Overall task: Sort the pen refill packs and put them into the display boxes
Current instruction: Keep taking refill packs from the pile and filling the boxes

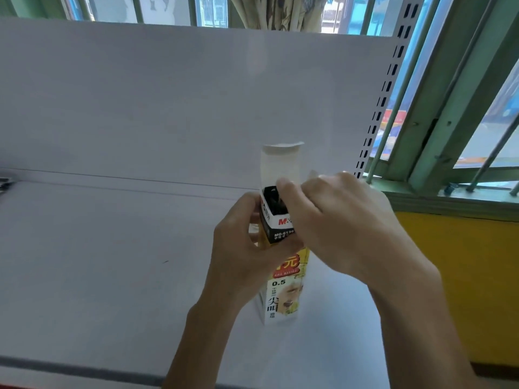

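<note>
The box [283,293] is gripped upright on the shelf [112,262] by the left hand [241,248], and the pack [276,220], half inserted, is pinched by the right hand [337,220]; a straight downward push is judged necessary next.

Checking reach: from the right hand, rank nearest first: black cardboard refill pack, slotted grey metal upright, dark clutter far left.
1. Black cardboard refill pack, at the right hand.
2. Slotted grey metal upright, behind, rightward.
3. Dark clutter, far left.
</note>
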`<state>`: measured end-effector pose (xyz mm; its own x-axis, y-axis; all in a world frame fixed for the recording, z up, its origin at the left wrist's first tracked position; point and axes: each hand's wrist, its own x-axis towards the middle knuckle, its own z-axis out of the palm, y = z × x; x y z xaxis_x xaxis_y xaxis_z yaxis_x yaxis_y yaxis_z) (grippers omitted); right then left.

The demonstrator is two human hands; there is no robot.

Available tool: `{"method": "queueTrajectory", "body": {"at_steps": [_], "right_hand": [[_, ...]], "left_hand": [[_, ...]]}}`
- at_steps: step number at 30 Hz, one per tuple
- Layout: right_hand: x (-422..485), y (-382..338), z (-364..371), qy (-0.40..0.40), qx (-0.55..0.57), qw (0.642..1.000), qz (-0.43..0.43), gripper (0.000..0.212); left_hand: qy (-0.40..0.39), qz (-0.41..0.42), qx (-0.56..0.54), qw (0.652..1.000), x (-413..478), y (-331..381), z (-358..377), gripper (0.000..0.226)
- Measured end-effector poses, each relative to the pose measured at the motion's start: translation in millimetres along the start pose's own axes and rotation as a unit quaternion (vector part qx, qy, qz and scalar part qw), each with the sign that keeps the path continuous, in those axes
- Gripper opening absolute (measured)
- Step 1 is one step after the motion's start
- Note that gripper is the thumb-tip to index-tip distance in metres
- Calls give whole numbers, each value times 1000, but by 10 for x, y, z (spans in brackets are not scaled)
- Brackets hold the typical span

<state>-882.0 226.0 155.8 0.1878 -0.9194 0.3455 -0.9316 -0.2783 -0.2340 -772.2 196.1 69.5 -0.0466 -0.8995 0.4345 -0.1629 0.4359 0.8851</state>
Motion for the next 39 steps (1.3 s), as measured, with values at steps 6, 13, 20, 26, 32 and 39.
{"method": "queueTrajectory", "body": {"at_steps": [6,13,20,26,32,39], "right_hand": [[-98,278,271,107,266,955,-78,21],[-402,719,1059,-19,253,965,63,80],[-351,1182,938,-84,125,982,117,64],[-305,1346,1107,-40,162,962,215,66],[-331,1425,1148,-32,179,962,202,69],[-100,225,1059,277,246,926,70,22]], "left_hand": [[91,-12,-15,996,8,-32,22,35],[265,-154,-209,929,24,-241,138,56],[215,-97,74,969,-88,-475,19,71],[-44,-90,290,952,-293,-639,189,59],[-88,-25,341,935,-340,-668,-19,56],[29,-58,420,905,-547,-648,-1362,30]]}}
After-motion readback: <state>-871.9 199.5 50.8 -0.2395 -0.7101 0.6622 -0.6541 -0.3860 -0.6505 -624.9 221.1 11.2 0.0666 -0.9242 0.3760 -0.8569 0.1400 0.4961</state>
